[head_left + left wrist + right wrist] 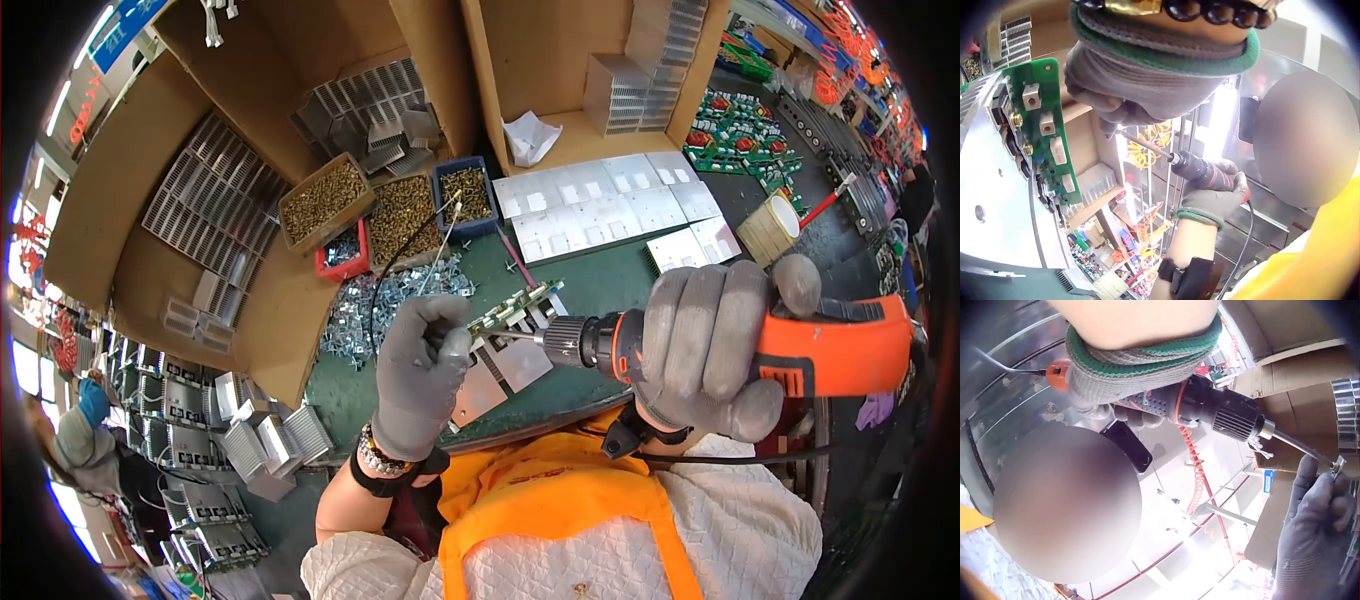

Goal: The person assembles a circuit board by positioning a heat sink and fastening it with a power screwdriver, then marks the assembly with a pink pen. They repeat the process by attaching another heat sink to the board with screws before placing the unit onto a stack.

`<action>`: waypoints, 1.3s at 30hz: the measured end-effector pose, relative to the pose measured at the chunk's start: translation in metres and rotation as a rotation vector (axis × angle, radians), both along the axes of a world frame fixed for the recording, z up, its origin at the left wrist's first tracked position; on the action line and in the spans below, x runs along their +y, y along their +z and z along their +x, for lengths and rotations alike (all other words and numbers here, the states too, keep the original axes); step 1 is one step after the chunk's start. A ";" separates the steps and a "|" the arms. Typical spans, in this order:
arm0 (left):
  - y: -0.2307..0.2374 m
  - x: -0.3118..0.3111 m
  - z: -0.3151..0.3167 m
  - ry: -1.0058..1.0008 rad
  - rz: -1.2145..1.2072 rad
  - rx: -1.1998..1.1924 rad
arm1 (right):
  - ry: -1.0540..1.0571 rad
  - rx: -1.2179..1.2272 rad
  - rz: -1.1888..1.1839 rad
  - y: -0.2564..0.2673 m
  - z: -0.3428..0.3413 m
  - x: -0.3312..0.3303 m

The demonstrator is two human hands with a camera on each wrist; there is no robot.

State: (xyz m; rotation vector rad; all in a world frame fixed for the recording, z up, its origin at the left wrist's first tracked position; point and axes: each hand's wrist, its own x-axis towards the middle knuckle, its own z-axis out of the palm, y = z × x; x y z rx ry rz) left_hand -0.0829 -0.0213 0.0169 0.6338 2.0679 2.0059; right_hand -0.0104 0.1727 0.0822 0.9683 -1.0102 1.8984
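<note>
Open tabletop separates drill from metal plates; bins stand left.

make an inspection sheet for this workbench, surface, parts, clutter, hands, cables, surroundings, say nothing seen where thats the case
surface: green worktop, largely covered by parts
job's things: orange power screwdriver, its bit at a small metal piece; circuit board below
clutter: loose metal clips piled near the screw bins; crumpled paper
hands: left hand pinches the small piece, right hand grips the screwdriver
cables: black cord from the screwdriver, far end unseen
surroundings: cardboard boxes with finned metal parts
</note>
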 end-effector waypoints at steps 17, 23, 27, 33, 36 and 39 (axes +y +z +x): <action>0.011 0.032 -0.116 -0.117 -0.354 0.188 | -0.074 -0.031 -0.257 -0.028 -0.001 0.072; -0.071 0.038 -0.216 -0.052 -0.968 0.439 | -0.103 -0.051 -0.166 -0.032 0.008 0.083; -0.070 0.048 -0.216 -0.064 -1.084 0.569 | -0.163 -0.064 -0.185 -0.031 0.009 0.078; -0.069 0.024 -0.207 0.128 -0.597 0.576 | -0.026 -0.019 -0.180 -0.026 0.009 0.066; -0.036 0.003 -0.174 0.179 -0.268 0.231 | -0.020 -0.027 -0.155 -0.024 0.010 0.058; -0.016 -0.023 -0.139 0.211 -0.293 0.531 | 0.002 -0.100 -0.143 -0.022 0.015 0.043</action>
